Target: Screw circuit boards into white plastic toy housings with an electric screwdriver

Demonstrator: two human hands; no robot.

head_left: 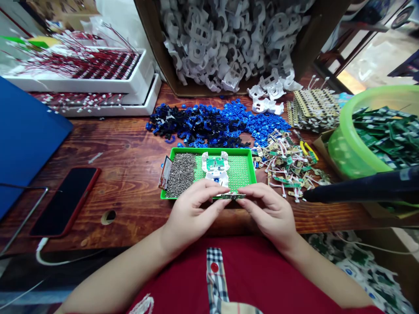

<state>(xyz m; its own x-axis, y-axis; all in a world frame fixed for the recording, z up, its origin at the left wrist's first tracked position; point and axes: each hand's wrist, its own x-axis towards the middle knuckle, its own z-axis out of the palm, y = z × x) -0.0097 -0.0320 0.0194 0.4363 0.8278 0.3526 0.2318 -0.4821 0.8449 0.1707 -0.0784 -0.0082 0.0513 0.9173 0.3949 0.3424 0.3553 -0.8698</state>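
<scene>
Between my two hands, in front of the tray's near edge, is a small circuit board (233, 196), seen nearly edge-on. My left hand (196, 207) pinches its left end between thumb and finger. Its right end is pinched by my right hand (271, 211). Just beyond, a green tray (253, 174) with a perforated floor holds a heap of small screws (180, 174) on its left side. In the tray's middle lies a white plastic housing (205, 162) with a green board (215, 164) in it. A second white housing (221, 178) sits nearer, partly hidden by my left hand.
Blue and black plastic parts (209, 124) are heaped behind the tray. Wired boards (288, 163) and yellow-handled pliers (307, 150) lie to the right, by a green tub (343, 144) of boards. A black bar (360, 187) juts in from the right. A phone (65, 203) lies left.
</scene>
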